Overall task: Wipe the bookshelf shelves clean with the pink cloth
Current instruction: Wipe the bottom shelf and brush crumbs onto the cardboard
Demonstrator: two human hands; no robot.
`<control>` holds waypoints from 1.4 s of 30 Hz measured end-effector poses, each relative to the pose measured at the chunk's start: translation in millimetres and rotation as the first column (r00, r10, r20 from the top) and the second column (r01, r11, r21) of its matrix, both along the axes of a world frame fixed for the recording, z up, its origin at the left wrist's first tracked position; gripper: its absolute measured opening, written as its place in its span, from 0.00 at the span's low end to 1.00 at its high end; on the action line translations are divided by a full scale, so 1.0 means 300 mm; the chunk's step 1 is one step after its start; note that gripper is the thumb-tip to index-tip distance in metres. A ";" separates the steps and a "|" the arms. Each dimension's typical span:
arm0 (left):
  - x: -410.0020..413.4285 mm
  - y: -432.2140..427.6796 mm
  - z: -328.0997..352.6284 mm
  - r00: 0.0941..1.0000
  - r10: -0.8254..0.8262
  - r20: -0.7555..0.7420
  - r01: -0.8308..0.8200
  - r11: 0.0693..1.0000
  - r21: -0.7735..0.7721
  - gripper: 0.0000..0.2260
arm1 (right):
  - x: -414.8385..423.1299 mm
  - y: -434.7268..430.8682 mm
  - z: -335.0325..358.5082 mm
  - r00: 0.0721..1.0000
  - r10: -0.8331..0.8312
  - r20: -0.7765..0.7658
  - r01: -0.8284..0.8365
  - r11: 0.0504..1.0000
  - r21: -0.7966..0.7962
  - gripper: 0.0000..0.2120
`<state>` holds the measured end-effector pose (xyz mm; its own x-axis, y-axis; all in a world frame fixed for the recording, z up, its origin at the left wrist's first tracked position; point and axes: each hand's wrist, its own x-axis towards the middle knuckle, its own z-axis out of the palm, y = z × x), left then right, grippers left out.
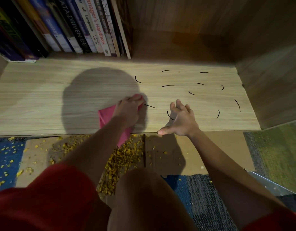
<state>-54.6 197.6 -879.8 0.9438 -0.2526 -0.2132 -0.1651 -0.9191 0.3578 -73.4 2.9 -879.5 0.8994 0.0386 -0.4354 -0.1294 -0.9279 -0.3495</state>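
Left hand grips the cloth mid-frame. It looks soft and floppy, so it's probably best held wadded. Right hand is splayed and holds nothing, by the shelf edge.

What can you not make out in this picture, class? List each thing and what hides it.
1. Head view: the middle of the pink cloth lies under the left hand.
2. Head view: the books are cut off at the top by the upper edge; the dark spines at left are unreadable.
3. Head view: one black mark runs partly under the right hand.
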 end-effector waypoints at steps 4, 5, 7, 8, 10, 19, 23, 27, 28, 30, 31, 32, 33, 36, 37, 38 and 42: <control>-0.052 0.032 -0.018 0.985 -0.171 0.034 0.170 0.985 0.038 0.31 | -0.001 -0.001 0.002 1.000 -0.008 -0.001 0.008 1.000 0.005 0.59; -0.032 0.040 -0.015 0.987 -0.160 0.024 0.159 0.986 0.040 0.31 | -0.001 -0.002 0.001 1.000 -0.009 0.000 0.009 1.000 0.008 0.59; 0.021 0.042 -0.009 0.997 -0.074 -0.008 0.074 0.996 0.045 0.31 | -0.002 -0.002 0.001 1.000 -0.006 0.001 0.006 1.000 0.008 0.59; 0.044 0.037 -0.006 1.000 -0.017 -0.012 0.017 0.999 0.034 0.31 | -0.001 -0.002 0.000 1.000 -0.006 0.001 0.006 1.000 0.006 0.59; 0.055 0.019 -0.009 0.999 0.039 -0.006 -0.039 0.999 0.004 0.31 | 0.000 -0.003 -0.001 1.000 -0.006 -0.004 0.006 1.000 0.000 0.59; 0.031 0.056 -0.013 0.996 -0.087 0.002 0.087 0.996 0.034 0.31 | -0.002 0.001 0.004 1.000 -0.014 -0.004 0.014 1.000 0.023 0.59; 0.045 0.021 0.001 0.999 0.016 -0.035 -0.016 1.000 0.002 0.30 | -0.002 0.003 0.006 1.000 -0.010 -0.009 0.010 1.000 0.018 0.59; -0.041 0.018 -0.020 0.975 -0.217 0.039 0.215 0.976 0.047 0.22 | 0.000 0.005 0.011 1.000 -0.019 -0.016 0.020 1.000 0.020 0.59; -0.046 0.027 -0.024 0.965 -0.259 0.038 0.257 0.966 0.041 0.22 | 0.000 0.005 0.011 1.000 -0.016 -0.016 0.016 1.000 0.017 0.59; -0.013 0.047 -0.016 0.971 -0.239 -0.012 0.238 0.971 -0.020 0.24 | 0.001 0.004 0.009 1.000 -0.012 -0.016 0.012 1.000 0.006 0.59; 0.011 0.054 -0.011 0.982 -0.182 -0.044 0.180 0.982 -0.049 0.26 | 0.001 0.004 0.008 1.000 -0.007 -0.019 0.007 1.000 0.000 0.59; 0.038 0.057 -0.004 0.991 -0.120 -0.062 0.117 0.991 -0.059 0.29 | 0.002 0.004 0.007 1.000 -0.004 -0.020 0.004 1.000 -0.005 0.60; 0.061 0.054 0.001 0.995 -0.072 -0.070 0.068 0.996 -0.058 0.31 | 0.002 0.003 0.007 1.000 -0.003 -0.020 0.003 1.000 -0.009 0.60; 0.058 0.023 0.005 0.998 -0.019 -0.053 0.017 0.999 -0.041 0.28 | 0.001 0.005 0.012 1.000 0.000 -0.024 0.000 1.000 -0.001 0.59; 0.038 0.016 0.000 0.998 -0.055 -0.031 0.054 0.998 -0.034 0.25 | 0.000 0.005 0.014 1.000 -0.002 -0.022 0.002 1.000 0.005 0.59; 0.016 0.015 -0.008 0.994 -0.114 0.000 0.114 0.993 -0.023 0.22 | 0.001 0.006 0.015 1.000 -0.005 -0.019 0.006 1.000 0.011 0.59; -0.007 0.039 -0.025 0.969 -0.245 0.013 0.246 0.969 -0.025 0.22 | 0.001 0.005 0.012 1.000 -0.008 -0.016 0.008 1.000 0.008 0.59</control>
